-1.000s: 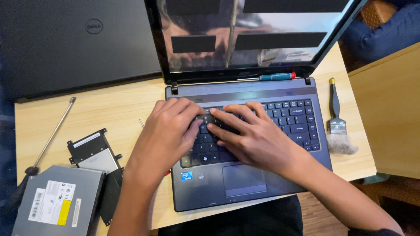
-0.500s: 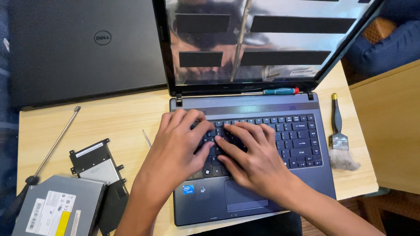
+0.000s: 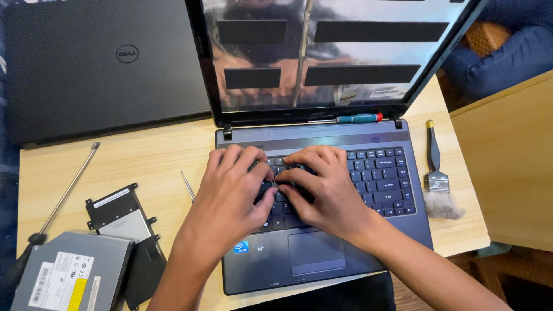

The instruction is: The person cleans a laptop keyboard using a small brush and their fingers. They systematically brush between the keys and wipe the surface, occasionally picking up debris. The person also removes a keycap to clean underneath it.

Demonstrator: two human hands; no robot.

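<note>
Two bare hands, left hand and right hand, no gloves, rings or watch seen. Both forearms bare to the frame edge, no sleeves in view. Short trimmed nails. Fingers slim; knuckles plainly visible.

A closed black laptop lies at the table's far left, a long screwdriver slanting below it. An optical drive and a black bracket sit nearer. A paintbrush rests on the right, beside a blue cushion.
</note>
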